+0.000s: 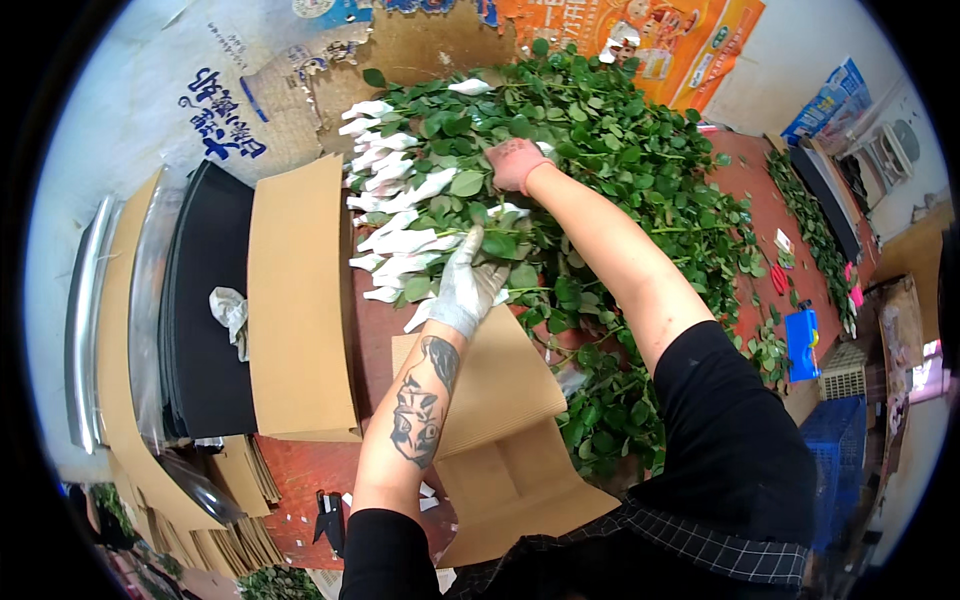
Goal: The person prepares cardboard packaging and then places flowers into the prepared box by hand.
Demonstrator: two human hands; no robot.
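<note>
A big heap of leafy green rose stems lies across the red table, their flower heads covered in white sleeves and lined up at the left. My left hand, in a whitish glove, is at the near end of the sleeved heads; its thumb stands apart from its fingers, with leaves just beyond. Farther in, my right hand, in a pink glove, reaches into the foliage with its fingers curled down. Leaves hide its fingertips and whatever they hold. A creased brown cardboard sheet lies under my left wrist.
Upright cardboard and black sheets stand at the left. A black stapler-like tool lies near me on the red table. At the right are red-handled scissors, a blue object and a blue crate.
</note>
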